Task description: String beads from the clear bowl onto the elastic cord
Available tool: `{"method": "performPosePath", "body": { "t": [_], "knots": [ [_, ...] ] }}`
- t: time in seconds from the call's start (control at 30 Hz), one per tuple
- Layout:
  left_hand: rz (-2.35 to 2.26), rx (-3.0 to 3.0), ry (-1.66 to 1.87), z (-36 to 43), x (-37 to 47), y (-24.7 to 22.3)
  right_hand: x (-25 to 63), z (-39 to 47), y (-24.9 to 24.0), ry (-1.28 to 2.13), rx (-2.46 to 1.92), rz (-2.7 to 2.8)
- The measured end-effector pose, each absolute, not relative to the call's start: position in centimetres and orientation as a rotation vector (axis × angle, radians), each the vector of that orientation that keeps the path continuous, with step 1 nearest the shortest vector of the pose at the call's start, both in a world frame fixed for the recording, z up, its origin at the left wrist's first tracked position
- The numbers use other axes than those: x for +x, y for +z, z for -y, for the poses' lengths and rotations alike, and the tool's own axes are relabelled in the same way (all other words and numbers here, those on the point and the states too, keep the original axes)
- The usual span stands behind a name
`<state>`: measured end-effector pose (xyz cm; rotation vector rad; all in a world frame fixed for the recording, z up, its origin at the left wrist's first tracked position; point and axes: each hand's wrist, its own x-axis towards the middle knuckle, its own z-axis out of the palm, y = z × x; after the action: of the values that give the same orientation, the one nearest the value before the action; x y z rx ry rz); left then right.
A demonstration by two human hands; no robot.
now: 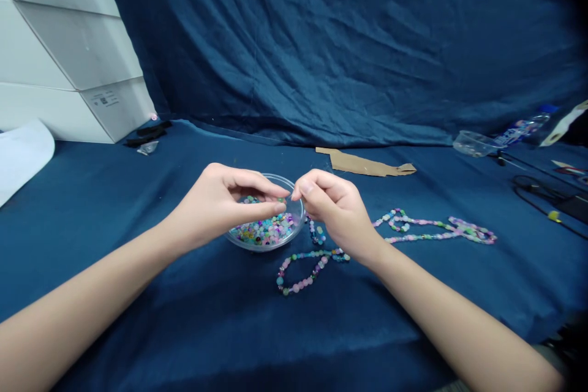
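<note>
Both hands meet over the bead bowl (269,239): left hand (220,205) and right hand (337,208) pinched tight in a fingertip grip, contents too small to tell, bead strand (303,266) just beside.

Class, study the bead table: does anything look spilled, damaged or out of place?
Nothing looks spilled: loose beads stay inside the clear bowl. Only a torn cardboard scrap lies oddly on the blue cloth, behind both hands, left and right.

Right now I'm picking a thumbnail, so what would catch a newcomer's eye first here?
Two bare hands meet at the centre, left hand and right hand pinching fingertips together over a clear bowl of coloured beads. Just right of it, pastel bead strands trail across the dark blue cloth.
</note>
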<state>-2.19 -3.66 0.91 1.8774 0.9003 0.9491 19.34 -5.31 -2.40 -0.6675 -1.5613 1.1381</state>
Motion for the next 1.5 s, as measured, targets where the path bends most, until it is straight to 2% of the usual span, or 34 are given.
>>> {"method": "performPosePath", "body": {
  "t": [1.3,1.5],
  "knots": [
    [-0.788,1.777,0.990,3.45,-2.53,0.28,18.94,5.36,-2.92,1.097,-0.684,1.571],
    [-0.778,1.796,0.994,3.27,-2.50,0.25,18.81,5.54,-2.53,1.001,-0.751,1.620]
  ]
}}
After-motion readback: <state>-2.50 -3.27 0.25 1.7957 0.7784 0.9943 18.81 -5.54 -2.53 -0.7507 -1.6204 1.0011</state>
